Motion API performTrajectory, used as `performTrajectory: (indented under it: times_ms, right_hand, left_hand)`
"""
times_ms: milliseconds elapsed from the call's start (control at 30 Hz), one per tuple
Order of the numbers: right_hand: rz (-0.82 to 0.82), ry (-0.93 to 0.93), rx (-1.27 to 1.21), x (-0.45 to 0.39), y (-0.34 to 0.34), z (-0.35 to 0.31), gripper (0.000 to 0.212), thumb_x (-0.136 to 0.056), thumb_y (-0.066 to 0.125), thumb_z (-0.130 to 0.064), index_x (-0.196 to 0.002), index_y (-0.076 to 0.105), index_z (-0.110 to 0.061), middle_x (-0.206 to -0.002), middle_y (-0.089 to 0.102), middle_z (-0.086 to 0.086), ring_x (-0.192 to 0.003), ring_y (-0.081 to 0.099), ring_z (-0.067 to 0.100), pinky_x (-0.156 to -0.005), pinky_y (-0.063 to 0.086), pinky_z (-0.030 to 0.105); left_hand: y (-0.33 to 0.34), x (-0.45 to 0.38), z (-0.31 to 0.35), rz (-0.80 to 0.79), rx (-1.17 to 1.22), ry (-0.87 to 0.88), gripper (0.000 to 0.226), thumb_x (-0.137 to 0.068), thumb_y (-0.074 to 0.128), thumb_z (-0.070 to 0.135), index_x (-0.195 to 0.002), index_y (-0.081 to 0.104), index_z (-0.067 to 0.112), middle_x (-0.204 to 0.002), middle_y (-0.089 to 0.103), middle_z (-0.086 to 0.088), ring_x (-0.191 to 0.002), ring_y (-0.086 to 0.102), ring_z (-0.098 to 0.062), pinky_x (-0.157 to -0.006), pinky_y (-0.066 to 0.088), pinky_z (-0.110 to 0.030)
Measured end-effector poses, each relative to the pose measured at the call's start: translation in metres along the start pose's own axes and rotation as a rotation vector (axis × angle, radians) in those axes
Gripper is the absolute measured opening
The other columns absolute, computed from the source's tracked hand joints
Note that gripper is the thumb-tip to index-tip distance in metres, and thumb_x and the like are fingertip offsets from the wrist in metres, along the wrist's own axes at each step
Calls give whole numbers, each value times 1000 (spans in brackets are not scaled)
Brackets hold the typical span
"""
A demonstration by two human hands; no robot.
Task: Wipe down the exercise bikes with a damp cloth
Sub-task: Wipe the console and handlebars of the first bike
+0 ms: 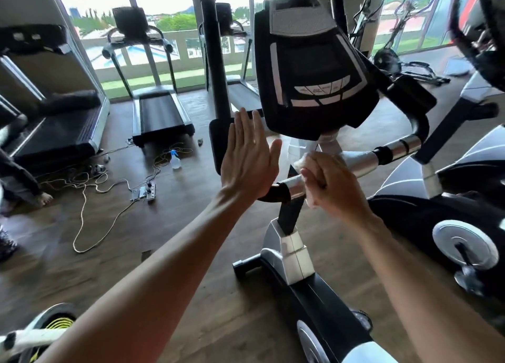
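Wiping silver metal handlebar [360, 161] with soft white damp cloth [302, 161], bunched in clenched right hand [332, 183]; cloth limp, light. Left hand [250, 157] flat, released.

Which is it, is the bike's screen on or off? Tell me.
Off, as far as shows: the screen on the bike is dark, with no figures lit. Glare could hide a dim display.

one head-worn wide-angle view looks forward and down, close over the exercise bike [314, 111] (no second view).
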State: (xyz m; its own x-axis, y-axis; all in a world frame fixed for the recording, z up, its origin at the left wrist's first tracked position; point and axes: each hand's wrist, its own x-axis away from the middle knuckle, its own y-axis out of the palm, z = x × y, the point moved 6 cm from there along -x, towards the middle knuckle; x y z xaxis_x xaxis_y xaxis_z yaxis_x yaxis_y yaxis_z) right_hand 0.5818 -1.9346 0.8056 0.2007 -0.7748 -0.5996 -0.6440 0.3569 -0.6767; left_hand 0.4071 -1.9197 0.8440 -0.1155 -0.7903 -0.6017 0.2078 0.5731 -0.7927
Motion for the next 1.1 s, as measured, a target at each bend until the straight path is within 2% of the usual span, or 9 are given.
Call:
performTrajectory:
  times_ms: [133,267,333,400,467,533,700,867,1100]
  right_hand:
    - [6,109,238,-4,-20,61,44,-103,35,-47,-129,50,-14,-113,59,7,-107,54,29,-94,45,43]
    - [-52,258,393,-29,-29,94,57,-101,17,-56,-125,53,-19,-127,53,12,-119,47,33,-100,38,45]
    - [-80,343,386,-38,-38,95,52,-102,28,-51,-133,52,-15,-137,45,19,-127,37,35,-103,33,50]
    - [-105,252,306,-36,-46,87,53,-102,41,-44,-141,43,-8,-137,39,21,-126,34,34,-99,39,49]
    - [-87,107,284,-23,-51,79,56,-99,41,-40,-141,41,-4,-132,46,19,-120,43,35,-95,46,46]
    - [-124,70,311,-16,-47,81,59,-96,36,-39,-142,41,-2,-129,54,18,-118,50,35,-95,48,47]
    - [-388,288,340,-70,-27,93,30,-103,35,-33,-95,55,-12,-86,63,3,-80,65,23,-65,44,28]
    - [-483,210,357,-82,-10,92,18,-93,46,-31,-92,58,-19,-93,65,10,-92,63,30,-75,42,35]
    - [-441,354,247,-95,-15,122,54,-93,26,-53,-105,64,-15,-104,68,14,-104,64,32,-85,47,38]
  left_hand:
    - [-5,-10,38,73,176,247,64,-105,26,31,-158,12,-4,-166,4,-24,-156,-1,-33,-128,2,-43]
    - [4,-47,88,-14,50,488,63,-100,20,22,-157,16,-4,-166,6,-25,-156,1,-32,-128,0,-41]
    - [15,-73,103,-112,-61,483,69,-96,7,28,-157,11,-3,-166,0,-24,-156,-5,-31,-127,-3,-39]
    - [29,-96,109,-169,-140,435,64,-101,19,24,-158,6,-3,-167,-6,-23,-156,-9,-30,-127,-5,-39]
    - [41,-112,111,-178,-207,401,67,-104,31,26,-158,4,-4,-167,-7,-23,-156,-10,-30,-127,-6,-40]
    - [48,-122,113,-192,-215,388,69,-96,18,24,-157,3,-4,-166,-7,-24,-156,-11,-31,-127,-6,-41]
    - [62,-146,105,-97,-212,286,64,-97,14,16,-158,7,-5,-166,-1,-26,-156,-5,-33,-128,1,-45]
    - [79,-148,102,53,-301,283,62,-105,18,29,-157,13,-6,-166,7,-27,-156,5,-34,-127,9,-47]
    - [82,-149,100,122,-295,291,62,-106,19,29,-156,16,-6,-165,10,-26,-156,8,-34,-127,11,-47]
